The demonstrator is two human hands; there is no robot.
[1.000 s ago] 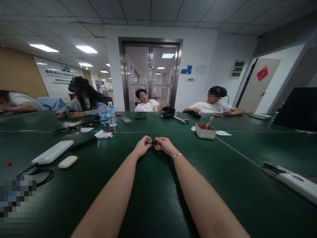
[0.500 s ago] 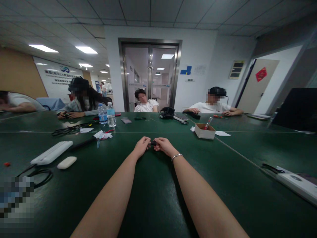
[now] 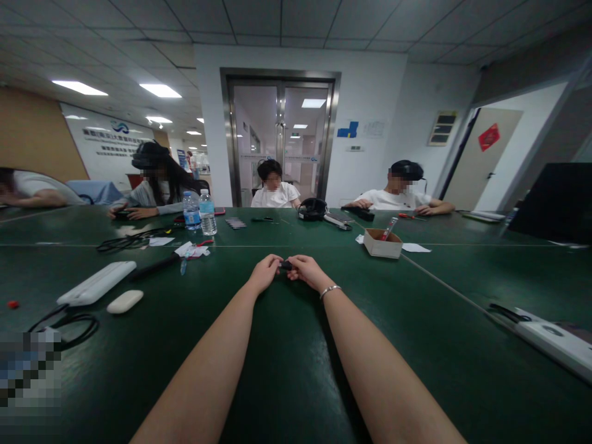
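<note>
Object, small, dark, pinched at frame centre, long axis laid roughly left-right; left end gripped by fingertips of left hand, right end by right hand.

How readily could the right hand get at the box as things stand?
Probably yes: the box sits ahead and to the right of the right hand, with nothing seen blocking between them, though that hand holds a black piece.

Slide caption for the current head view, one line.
Left hand and right hand hold a small dark object at a green table, an open box farther off.
</note>
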